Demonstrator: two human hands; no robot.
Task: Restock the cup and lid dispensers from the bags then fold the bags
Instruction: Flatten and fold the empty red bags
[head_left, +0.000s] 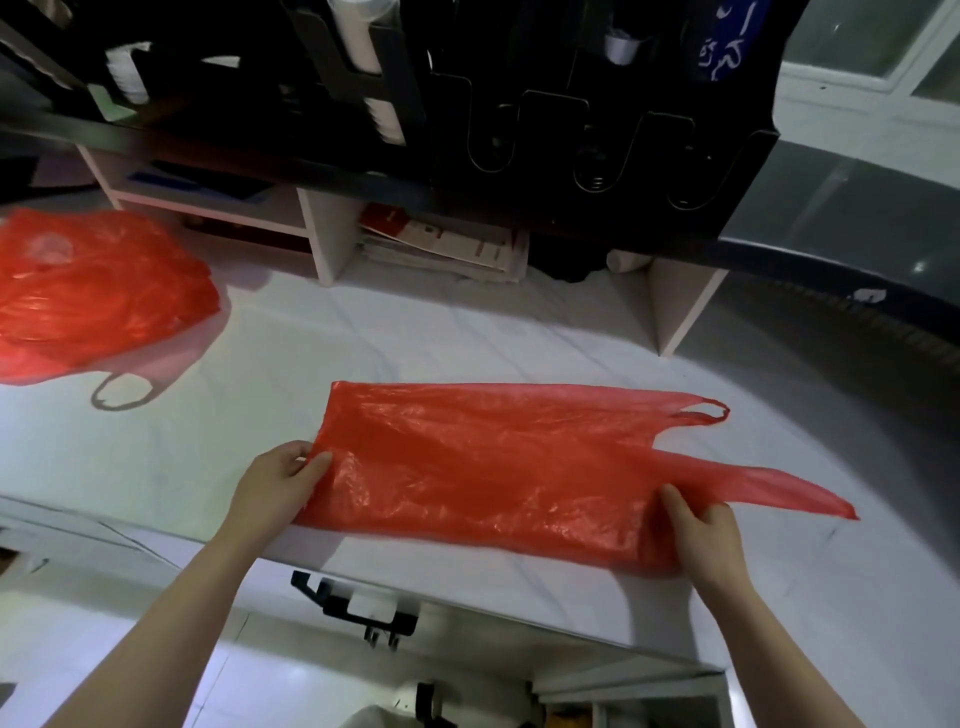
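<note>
Thumb on top and fingers beneath, the left grip (283, 475) pinches the near left corner of a flattened red bag (493, 467). The right grip (701, 530) is closed on the bag's near right corner, just where the handles begin, with the thumb lying on the plastic and the other fingers tucked under it. Between the two, the bag is stretched out lengthwise, left to right, on the white surface (467, 332). Its near edge sits close to the surface's front lip. Two handles trail off to the right: the near handle (774, 491) runs past the right grip as a long strip, and the far handle (701, 410) makes a small loop.

Well apart, at the far left of the surface, a second red bag (88, 291) lies crumpled and puffed up, one handle loop showing at its near side. At the back stands a black dispenser rack (571, 130) with white cup stacks (358, 41) in its left slots. Under the shelf that carries the rack, a cubby holds a stack of papers (447, 249).
</note>
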